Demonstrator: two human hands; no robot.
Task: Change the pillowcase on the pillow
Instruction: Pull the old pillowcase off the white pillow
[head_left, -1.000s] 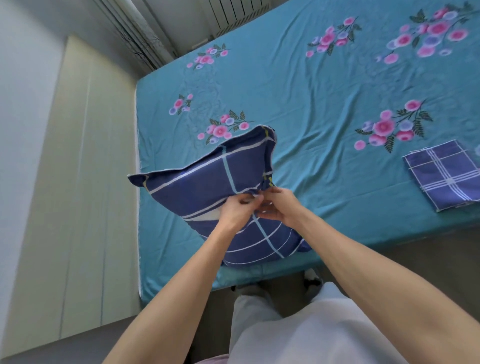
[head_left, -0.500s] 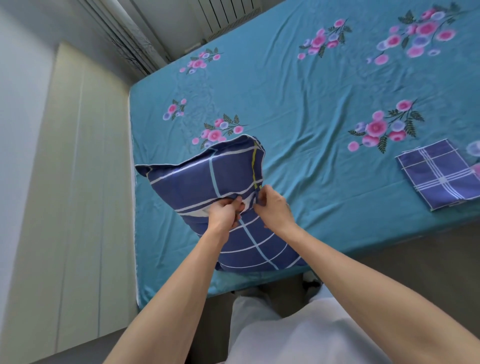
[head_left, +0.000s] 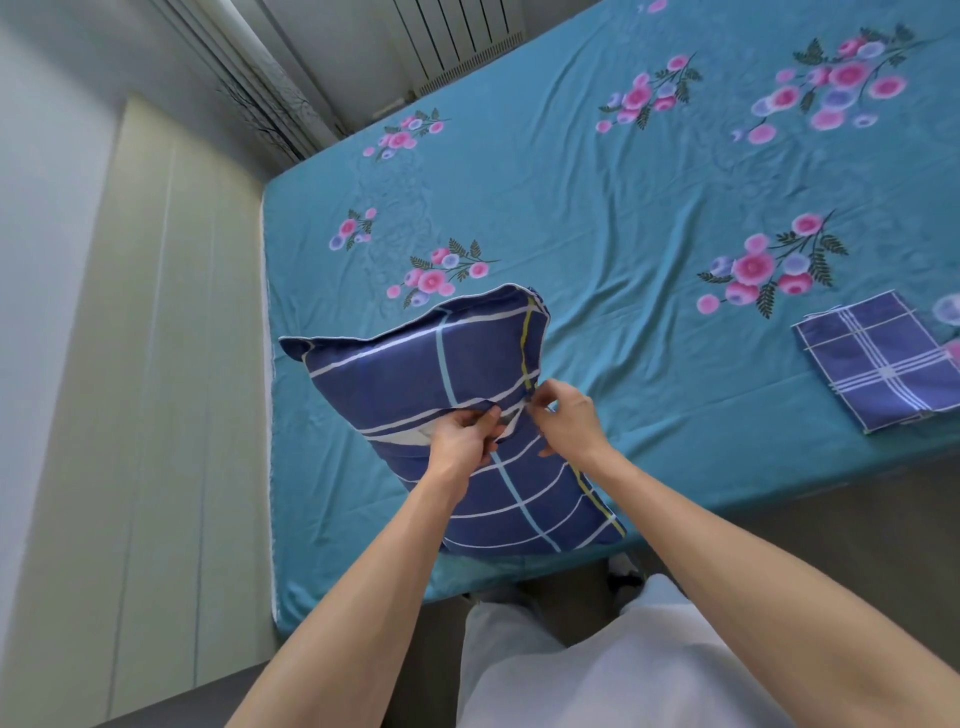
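Standing at the near edge of the bed, the person works with both hands at the middle of the dark blue checked pillow (head_left: 441, 415), which lies at about 11 o'clock from the body, on the teal flowered bed sheet (head_left: 597, 208) close to its near left corner. The left hand (head_left: 462, 441) pinches a fold of the dark blue checked pillowcase (head_left: 524, 499) with curled fingers, and the right hand (head_left: 566, 421), just beside it, pinches the cloth at the yellow-lined opening. Between the two hands a small strip of white shows, which I judge to be the inner pillow. So the work seems to be at its beginning: the opening is only being parted, and the old cover is still on the whole pillow. Left to do, in my judgement, is pulling this cover off and dressing the pillow in the new one. Farther away, at about 2 o'clock and well apart from the pillow, a folded blue checked cloth (head_left: 878, 364) waits flat near the bed edge, untouched; it is probably the fresh pillowcase.
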